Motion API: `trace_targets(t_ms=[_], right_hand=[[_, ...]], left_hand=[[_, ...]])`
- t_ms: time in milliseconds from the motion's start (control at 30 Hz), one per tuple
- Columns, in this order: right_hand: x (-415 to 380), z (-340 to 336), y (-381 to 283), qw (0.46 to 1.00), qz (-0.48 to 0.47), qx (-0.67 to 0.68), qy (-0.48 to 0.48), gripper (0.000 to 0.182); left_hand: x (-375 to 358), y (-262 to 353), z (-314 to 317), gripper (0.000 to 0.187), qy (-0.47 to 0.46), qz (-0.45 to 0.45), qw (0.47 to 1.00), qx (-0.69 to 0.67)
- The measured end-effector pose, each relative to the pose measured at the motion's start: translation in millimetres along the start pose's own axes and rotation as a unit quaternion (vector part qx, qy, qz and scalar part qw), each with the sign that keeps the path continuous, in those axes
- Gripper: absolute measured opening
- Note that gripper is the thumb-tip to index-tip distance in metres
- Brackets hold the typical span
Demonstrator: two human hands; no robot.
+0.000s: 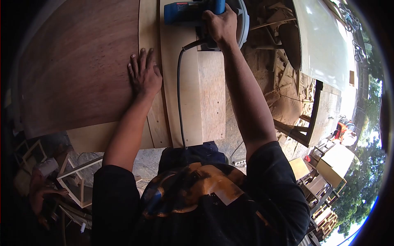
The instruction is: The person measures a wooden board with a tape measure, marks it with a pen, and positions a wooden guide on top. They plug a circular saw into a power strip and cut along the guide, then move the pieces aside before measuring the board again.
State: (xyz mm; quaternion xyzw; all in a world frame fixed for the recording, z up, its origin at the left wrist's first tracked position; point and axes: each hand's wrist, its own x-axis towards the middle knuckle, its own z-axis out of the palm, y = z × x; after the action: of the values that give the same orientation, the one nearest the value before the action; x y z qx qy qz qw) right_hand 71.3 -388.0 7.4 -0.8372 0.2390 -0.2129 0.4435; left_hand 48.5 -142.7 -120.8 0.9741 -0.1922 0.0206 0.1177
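My right hand (222, 25) is wrapped round the handle of a blue circular saw (180, 13) at the top of the view. The saw rests on pale boards, and part of it is cut off by the frame's upper edge. Its black cord (179, 90) runs back toward my body over a long pale plank (189, 110). Fingers spread, my left hand (146, 76) lies flat at the edge of a reddish-brown plywood sheet (78, 61), beside a narrow pale board (150, 24). A rougher plywood strip (213, 98) lies along the plank's right side.
Wood offcuts (283, 78) litter the ground on the right, near a large pale panel (324, 41) and a wooden bench (324, 110). Wooden frames (78, 180) stand at lower left, where another person's hand (51, 190) shows. A power strip (239, 163) lies near my body.
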Motion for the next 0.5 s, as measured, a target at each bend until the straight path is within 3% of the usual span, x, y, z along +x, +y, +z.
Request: trace_targets(t_ms=[67, 167, 433, 500], right_hand=[[11, 3, -10, 0.997, 0.018, 0.073, -0.006, 0.033], [32, 8, -11, 1.0, 0.003, 0.03, -0.005, 0.027], [86, 25, -9, 0.998, 0.033, 0.046, -0.014, 0.031], [106, 38, 22, 1.0, -0.011, 0.017, 0.001, 0.043]], left_hand=[[0, 0, -1, 0.052, -0.001, -0.001, 1.0, 0.001], [2, 0, -1, 0.053, -0.003, 0.001, 1.0, -0.007], [5, 2, -9, 0.052, -0.029, 0.002, 1.0, -0.011], [7, 3, -11, 0.052, -0.03, -0.001, 0.999, -0.009]])
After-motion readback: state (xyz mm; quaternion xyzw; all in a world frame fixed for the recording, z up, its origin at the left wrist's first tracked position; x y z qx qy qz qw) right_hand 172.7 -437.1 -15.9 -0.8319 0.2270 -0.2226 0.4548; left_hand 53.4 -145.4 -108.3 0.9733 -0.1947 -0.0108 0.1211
